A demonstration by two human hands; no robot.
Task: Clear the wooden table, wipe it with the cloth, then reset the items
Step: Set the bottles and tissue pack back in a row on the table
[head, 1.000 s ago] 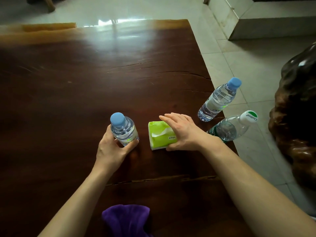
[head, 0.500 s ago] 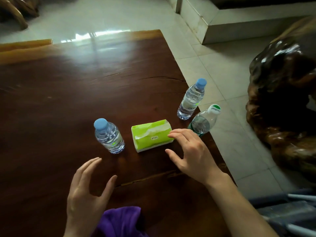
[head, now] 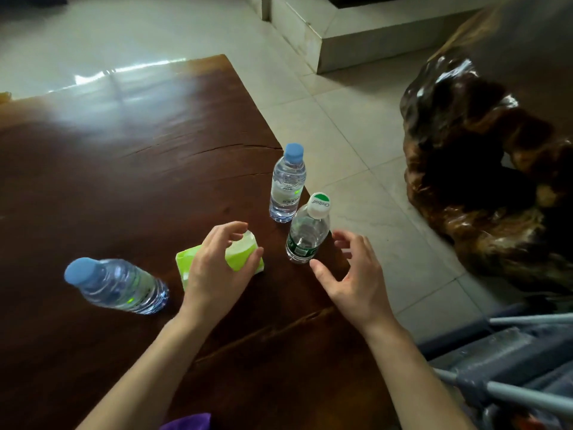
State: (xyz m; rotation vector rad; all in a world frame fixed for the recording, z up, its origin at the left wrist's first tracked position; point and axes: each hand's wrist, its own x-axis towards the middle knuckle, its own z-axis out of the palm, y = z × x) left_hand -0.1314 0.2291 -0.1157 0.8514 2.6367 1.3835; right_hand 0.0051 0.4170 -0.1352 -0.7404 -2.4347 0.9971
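On the dark wooden table (head: 124, 169) stand three water bottles. A blue-capped bottle (head: 116, 285) is at the left, a second blue-capped bottle (head: 286, 183) stands near the right edge, and a white-capped bottle (head: 307, 232) with a green label is just in front of it. A green tissue pack (head: 240, 254) lies between them. My left hand (head: 217, 268) hovers over the pack with curled, spread fingers and covers part of it. My right hand (head: 353, 274) is open just right of the white-capped bottle, not touching it. A corner of the purple cloth (head: 189, 422) shows at the bottom edge.
The table's right edge runs just beside the two right bottles, with pale tiled floor (head: 356, 135) beyond. A large glossy carved wood piece (head: 483, 181) stands on the floor at right. A grey folding frame (head: 511, 367) is at the lower right. A stone step (head: 356, 35) lies far back.
The view has swung to the right. My left hand moved from the table's near side to above the tissue pack. My right hand left the pack and moved to beside the white-capped bottle.
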